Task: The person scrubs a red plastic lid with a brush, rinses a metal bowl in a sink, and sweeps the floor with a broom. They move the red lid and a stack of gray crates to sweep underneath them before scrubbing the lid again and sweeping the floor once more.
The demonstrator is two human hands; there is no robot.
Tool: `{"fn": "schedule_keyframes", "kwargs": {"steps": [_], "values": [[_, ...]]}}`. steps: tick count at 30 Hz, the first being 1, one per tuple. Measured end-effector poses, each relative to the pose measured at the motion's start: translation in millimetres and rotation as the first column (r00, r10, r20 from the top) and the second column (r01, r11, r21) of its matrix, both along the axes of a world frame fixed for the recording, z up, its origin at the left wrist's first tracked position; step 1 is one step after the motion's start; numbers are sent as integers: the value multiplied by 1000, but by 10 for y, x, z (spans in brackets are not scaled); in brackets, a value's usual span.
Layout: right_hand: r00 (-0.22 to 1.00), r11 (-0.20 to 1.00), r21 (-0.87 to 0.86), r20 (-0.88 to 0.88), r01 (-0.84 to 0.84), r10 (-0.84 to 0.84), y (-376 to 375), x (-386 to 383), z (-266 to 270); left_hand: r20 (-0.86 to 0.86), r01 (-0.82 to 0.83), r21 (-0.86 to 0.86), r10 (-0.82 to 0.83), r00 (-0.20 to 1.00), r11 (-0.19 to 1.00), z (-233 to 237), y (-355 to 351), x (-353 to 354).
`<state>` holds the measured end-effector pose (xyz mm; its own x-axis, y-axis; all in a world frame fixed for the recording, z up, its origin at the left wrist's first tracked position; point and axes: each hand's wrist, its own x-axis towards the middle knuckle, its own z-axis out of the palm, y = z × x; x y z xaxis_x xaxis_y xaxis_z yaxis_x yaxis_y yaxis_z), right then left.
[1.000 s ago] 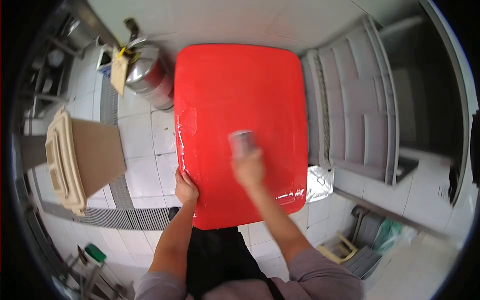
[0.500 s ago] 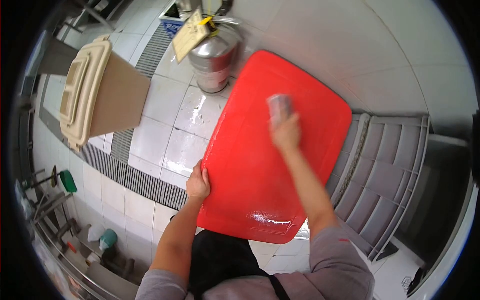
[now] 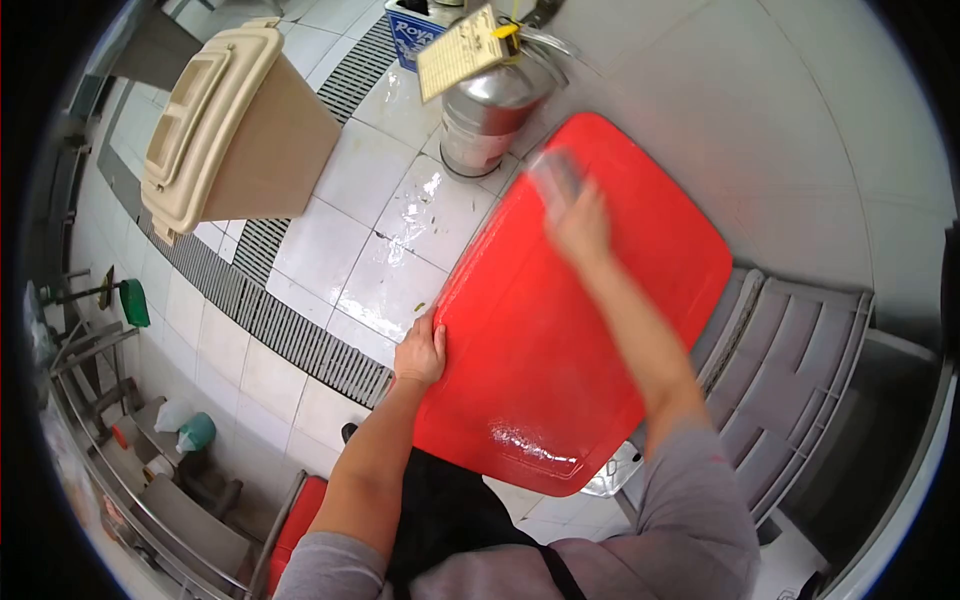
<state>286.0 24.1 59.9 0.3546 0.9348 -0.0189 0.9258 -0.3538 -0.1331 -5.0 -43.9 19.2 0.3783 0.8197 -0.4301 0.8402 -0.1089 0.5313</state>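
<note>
A large red lid with rounded corners, wet and shiny near its lower end, fills the middle of the head view. My left hand grips its left edge, fingers curled around the rim. In my right hand is a greyish-white scrub brush, smeared by motion, over the lid's upper left part near the edge. The brush's working face is hidden against the red surface.
A silver fire extinguisher with a yellow tag stands just beyond the lid. Left of it is a lidded beige bin, near a floor drain grate. Grey slatted plastic racks lean at the right, against the tiled wall.
My right hand and the brush have moved up toward the lid's upper left edge. My left hand keeps its hold on the rim. The whole view has shifted slightly.
</note>
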Motion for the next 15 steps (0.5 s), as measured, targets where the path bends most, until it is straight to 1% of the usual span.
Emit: {"fn": "schedule_keyframes", "kwargs": {"steps": [1, 2, 3, 4, 5, 6, 7, 8, 9, 10, 11, 12, 13, 15], "values": [[981, 980, -15, -9, -196, 196, -274, -426, -8, -26, -1, -29, 1, 1000, 1000, -8, -14, -12], [856, 978, 42, -477, -205, 200, -542, -824, 123, -31, -18, -39, 17, 999, 999, -104, -67, -61], [824, 837, -118, -294, -535, 485, -856, -1152, 130, -107, 58, 18, -55, 993, 998, -264, -143, -141], [825, 839, -119, -297, -532, 481, -860, -1135, 19, -181, 150, 79, -134, 974, 986, -361, -155, -171], [846, 872, -107, -323, -478, 424, -765, -1048, -115, -179, 157, 84, -140, 974, 984, -224, -59, -97], [861, 901, -100, -353, -423, 365, -668, -926, -247, -97, 81, 39, -77, 992, 996, -69, -17, -32], [877, 880, -85, -177, -467, 448, -335, -570, 35, -23, 10, -16, -10, 1000, 1000, 42, -13, -13], [957, 953, -87, -14, -290, 290, -108, -216, 106, -25, 17, -17, -18, 1000, 1000, 29, -34, -23], [972, 983, -49, 147, -175, 180, 40, 234, 22, -26, 12, -9, -12, 1000, 1000, 6, -34, -20], [987, 999, 12, 159, -37, 35, 99, 688, -69, -24, 8, -2, -9, 1000, 1000, -11, -22, -8], [969, 991, -5, 211, 130, -126, 75, 1007, -25, -19, 23, -3, -23, 1000, 1000, -4, -13, -5], [950, 978, 17, 236, 206, -204, 8, 1234, -1, -13, 10, 2, -10, 1000, 1000, 13, -17, 7], [946, 976, 15, 244, 217, -214, -43, 1173, -23, -7, -1, 6, 1, 1000, 1000, 31, -20, 9], [980, 976, -90, 23, 199, -198, -8, 796, -152, 22, -5, 2, 5, 1000, 1000, 31, -5, 13]]}}
